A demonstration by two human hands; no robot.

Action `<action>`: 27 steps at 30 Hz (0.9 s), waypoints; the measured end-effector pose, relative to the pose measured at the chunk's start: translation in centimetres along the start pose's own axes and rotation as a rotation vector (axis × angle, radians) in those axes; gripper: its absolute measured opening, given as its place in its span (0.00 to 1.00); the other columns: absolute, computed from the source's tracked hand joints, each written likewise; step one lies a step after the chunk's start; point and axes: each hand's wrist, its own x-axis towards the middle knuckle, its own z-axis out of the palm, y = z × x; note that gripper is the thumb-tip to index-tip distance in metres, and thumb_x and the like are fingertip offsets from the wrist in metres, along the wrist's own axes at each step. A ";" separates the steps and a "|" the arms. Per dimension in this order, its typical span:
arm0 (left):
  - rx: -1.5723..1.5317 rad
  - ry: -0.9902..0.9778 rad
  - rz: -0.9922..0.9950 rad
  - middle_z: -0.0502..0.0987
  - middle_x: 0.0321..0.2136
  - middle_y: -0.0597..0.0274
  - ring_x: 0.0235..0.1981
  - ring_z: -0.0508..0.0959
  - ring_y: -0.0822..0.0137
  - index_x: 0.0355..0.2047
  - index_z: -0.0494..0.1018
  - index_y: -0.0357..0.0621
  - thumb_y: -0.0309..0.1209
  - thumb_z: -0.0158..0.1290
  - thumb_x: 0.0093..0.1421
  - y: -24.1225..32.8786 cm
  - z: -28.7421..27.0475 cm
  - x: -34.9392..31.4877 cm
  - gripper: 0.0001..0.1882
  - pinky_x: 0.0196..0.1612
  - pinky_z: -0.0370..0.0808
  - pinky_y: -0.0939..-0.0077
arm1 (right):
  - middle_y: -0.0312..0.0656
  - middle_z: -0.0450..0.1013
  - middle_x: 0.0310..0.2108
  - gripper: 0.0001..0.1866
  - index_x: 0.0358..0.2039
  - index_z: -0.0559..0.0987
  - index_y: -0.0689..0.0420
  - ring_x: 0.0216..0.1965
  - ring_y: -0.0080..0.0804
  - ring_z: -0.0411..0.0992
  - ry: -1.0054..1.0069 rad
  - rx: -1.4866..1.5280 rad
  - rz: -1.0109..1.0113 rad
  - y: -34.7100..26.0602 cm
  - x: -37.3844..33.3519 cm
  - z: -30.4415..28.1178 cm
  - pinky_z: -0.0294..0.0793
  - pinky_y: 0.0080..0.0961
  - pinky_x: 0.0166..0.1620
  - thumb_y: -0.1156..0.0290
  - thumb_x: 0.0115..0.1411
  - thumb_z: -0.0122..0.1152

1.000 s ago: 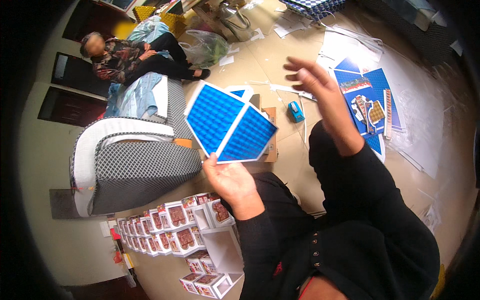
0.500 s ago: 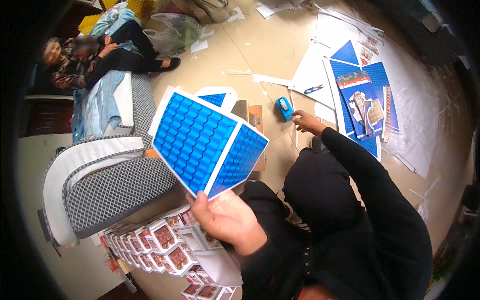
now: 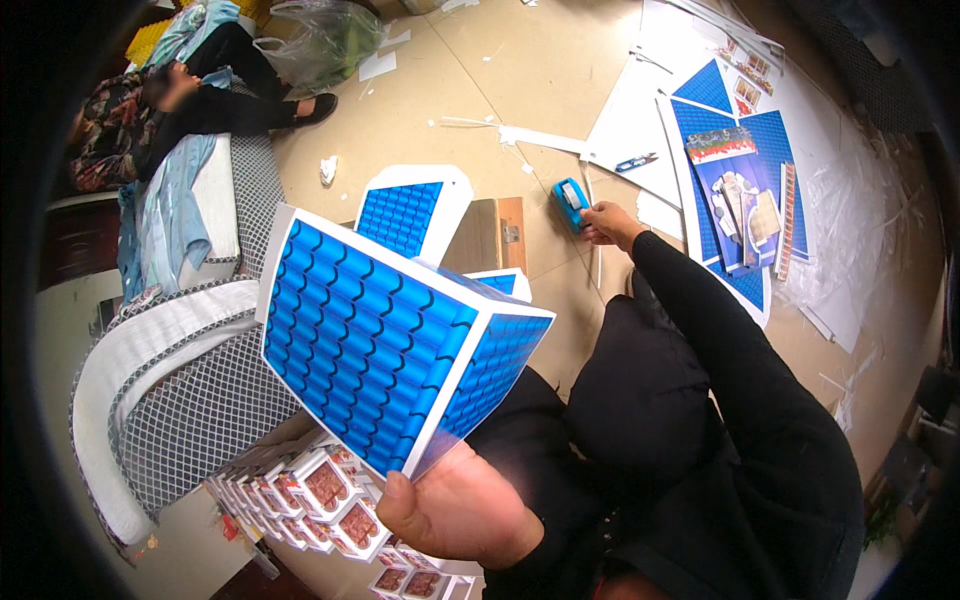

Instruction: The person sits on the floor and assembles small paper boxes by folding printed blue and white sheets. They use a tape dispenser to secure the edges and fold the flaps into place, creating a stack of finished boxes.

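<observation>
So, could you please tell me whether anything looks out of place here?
Yes, mildly: a crumpled white scrap lies on the floor beyond the blue tile-patterned piece, and a white strip lies loose near the blue tape dispenser. Both look like stray litter.

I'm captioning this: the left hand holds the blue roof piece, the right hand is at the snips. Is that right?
Not quite: in the head view, the right hand is at the blue tape dispenser, not the snips. The left hand does hold the blue roof piece.
</observation>
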 end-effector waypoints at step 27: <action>0.011 0.022 -0.004 0.51 0.67 0.43 0.68 0.52 0.49 0.64 0.49 0.26 0.33 0.50 0.52 -0.3 0.2 -0.1 0.42 0.71 0.41 0.58 | 0.41 0.77 0.26 0.05 0.31 0.75 0.60 0.24 0.26 0.72 0.185 0.203 -0.032 3.6 1.4 2.5 0.69 0.23 0.27 0.72 0.58 0.57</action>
